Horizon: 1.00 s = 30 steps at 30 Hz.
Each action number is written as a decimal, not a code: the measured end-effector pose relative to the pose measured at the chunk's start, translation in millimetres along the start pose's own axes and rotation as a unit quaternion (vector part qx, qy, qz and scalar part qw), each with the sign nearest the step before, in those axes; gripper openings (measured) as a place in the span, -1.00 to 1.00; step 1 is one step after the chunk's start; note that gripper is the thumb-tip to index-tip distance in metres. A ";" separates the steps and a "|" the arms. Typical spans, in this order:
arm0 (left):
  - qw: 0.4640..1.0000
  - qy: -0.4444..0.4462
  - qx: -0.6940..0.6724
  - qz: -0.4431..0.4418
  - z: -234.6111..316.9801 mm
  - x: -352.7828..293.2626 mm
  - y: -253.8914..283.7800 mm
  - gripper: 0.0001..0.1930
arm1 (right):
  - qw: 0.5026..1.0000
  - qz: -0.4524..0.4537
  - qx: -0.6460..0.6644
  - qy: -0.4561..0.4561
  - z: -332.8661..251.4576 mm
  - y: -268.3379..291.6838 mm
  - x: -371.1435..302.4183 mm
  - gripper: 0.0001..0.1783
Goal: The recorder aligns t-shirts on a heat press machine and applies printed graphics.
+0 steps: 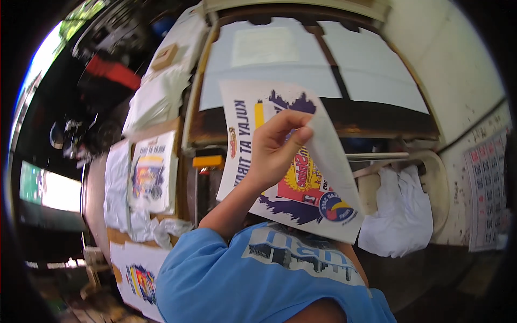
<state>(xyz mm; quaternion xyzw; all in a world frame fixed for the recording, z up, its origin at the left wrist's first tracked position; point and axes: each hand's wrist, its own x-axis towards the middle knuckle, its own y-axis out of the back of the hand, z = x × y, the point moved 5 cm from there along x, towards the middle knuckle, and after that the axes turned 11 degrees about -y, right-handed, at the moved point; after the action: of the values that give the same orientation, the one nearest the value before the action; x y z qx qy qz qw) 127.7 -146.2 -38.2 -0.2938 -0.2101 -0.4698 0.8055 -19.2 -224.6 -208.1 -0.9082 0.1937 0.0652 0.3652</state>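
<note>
My left hand [280, 148] is in front of a large white printed sheet [229, 177], its thumb and forefinger pinched together where the sheet bends. Purple, yellow and red artwork covers the sheet, with a round dark blue emblem near its lower right corner. The sheet is held up in front of my chest, tilted, its right margin blank and slightly curled. My right forearm [347, 255] reaches up behind the sheet, which hides my right hand.
Beyond the sheet stands a framed table with pale blue panels [371, 64]. Stacked printed sheets [153, 177] lie at left, another print [141, 282] nearer me. A yellow block [208, 161] sits by the table's corner. At right are a plastic chair [439, 202] with white cloth [401, 215] and a wall calendar [487, 188].
</note>
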 end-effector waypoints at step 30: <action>0.967 0.158 0.192 0.049 -232.6 129.2 -50.6 -0.83 | 0.912 0.301 -0.150 0.237 -363.5 249.4 19.0 -0.38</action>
<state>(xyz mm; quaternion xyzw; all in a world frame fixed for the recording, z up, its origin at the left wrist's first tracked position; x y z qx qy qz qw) 158.5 -403.6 -116.8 -0.0653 -0.1516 -0.4211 0.8919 -109.7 -644.9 -108.7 -0.8398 0.5265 -0.0170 0.1313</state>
